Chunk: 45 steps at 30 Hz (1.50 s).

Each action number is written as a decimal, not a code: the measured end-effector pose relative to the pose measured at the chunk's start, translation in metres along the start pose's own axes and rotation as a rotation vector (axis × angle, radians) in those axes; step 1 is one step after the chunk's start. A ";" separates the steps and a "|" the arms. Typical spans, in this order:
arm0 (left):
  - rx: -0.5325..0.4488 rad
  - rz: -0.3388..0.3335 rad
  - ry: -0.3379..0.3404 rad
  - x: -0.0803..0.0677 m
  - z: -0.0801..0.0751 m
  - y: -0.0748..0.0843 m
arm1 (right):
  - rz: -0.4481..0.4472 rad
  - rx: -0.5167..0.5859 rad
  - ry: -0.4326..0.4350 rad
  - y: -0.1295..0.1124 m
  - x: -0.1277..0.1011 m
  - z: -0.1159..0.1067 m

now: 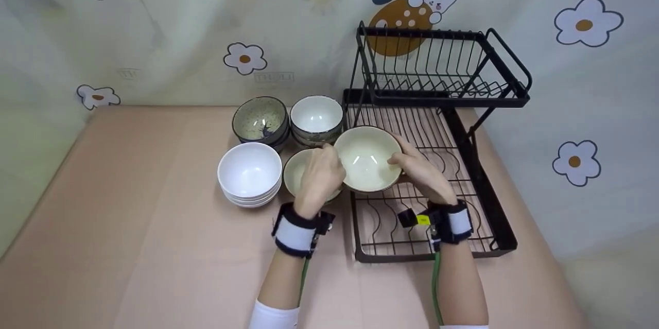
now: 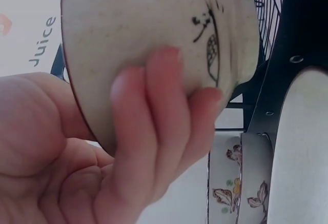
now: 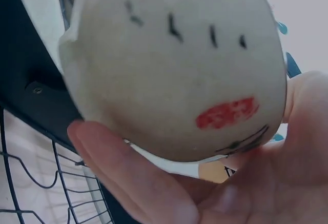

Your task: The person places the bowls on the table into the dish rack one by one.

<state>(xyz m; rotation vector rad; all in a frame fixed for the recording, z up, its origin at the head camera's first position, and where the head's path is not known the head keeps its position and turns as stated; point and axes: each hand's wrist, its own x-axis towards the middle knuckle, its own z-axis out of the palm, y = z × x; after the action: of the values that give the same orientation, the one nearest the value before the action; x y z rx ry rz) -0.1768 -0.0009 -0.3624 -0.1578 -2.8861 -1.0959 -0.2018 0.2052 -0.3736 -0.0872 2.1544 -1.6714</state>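
Held bowl (image 1: 366, 154): looks like ceramic, glossy glaze | dish rack (image 1: 486, 200): metal, rather matt | white bowls (image 1: 250, 170): smooth, shiny | tabletop (image 1: 170, 205): matt

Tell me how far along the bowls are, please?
Done: perhaps just sorting, since the white bowls are stacked together; I see none in the two-tier dish rack.
In hand: the left hand and right hand hold a cream bowl.
Still to go, if the rack is next: probably those white bowls, plus the speckled bowls, white-lined bowls and partly hidden cream bowl.

"Juice" (image 2: 42, 41) | on pale backdrop (image 1: 175, 20) | boxed lettering (image 1: 274, 77): too faint
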 end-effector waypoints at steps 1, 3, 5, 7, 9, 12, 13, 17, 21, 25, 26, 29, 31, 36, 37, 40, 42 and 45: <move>-0.011 0.014 0.001 0.000 0.001 0.000 | 0.003 0.018 -0.008 0.000 -0.001 -0.001; -0.014 0.025 -0.004 0.000 0.003 0.001 | 0.010 0.047 -0.025 -0.001 -0.002 -0.004; -0.015 0.022 -0.011 0.001 0.005 0.001 | 0.012 0.069 -0.044 -0.002 -0.003 -0.007; -0.031 -0.005 -0.040 0.002 0.006 0.002 | 0.011 0.091 -0.064 -0.002 -0.004 -0.010; -0.039 -0.027 -0.064 0.003 0.007 0.003 | 0.004 0.104 -0.082 -0.001 -0.005 -0.014; -0.069 -0.058 -0.109 0.006 0.012 0.004 | 0.003 0.105 -0.083 0.000 -0.005 -0.019; -0.083 -0.067 -0.127 0.006 0.013 0.005 | 0.006 0.099 -0.074 0.000 -0.005 -0.021; -0.097 -0.060 -0.164 0.007 0.020 0.006 | 0.005 0.089 -0.012 0.002 -0.006 -0.026; 0.003 -0.001 -0.091 0.008 0.030 0.007 | -0.008 0.089 0.058 0.005 -0.007 -0.031; 0.153 0.023 0.007 0.007 0.042 0.008 | 0.002 0.068 0.128 0.006 -0.008 -0.036; 0.190 0.020 0.019 0.006 0.045 0.008 | 0.006 0.060 0.146 0.006 -0.008 -0.037; 0.293 0.022 0.040 0.006 0.054 0.008 | 0.024 0.048 0.190 0.006 -0.008 -0.038; 0.346 0.018 0.043 0.006 0.058 0.008 | 0.036 0.044 0.214 0.006 -0.009 -0.039; 0.452 0.021 0.058 0.006 0.064 0.009 | 0.030 0.050 0.250 0.007 -0.009 -0.042; 0.466 0.025 0.062 0.006 0.065 0.009 | 0.023 0.054 0.254 0.007 -0.008 -0.042; 0.486 0.041 0.065 0.005 0.068 0.010 | -0.001 0.060 0.278 0.008 -0.008 -0.042; 0.486 0.052 0.071 0.005 0.069 0.010 | -0.018 0.055 0.308 0.007 -0.008 -0.041; 0.471 0.063 0.091 0.005 0.070 0.009 | -0.057 0.031 0.373 0.007 -0.008 -0.038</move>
<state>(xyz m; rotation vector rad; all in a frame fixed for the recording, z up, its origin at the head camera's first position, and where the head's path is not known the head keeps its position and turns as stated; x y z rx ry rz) -0.1819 0.0531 -0.4085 -0.1695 -2.9328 -0.3802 -0.2068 0.2440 -0.3711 0.1892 2.4086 -1.8750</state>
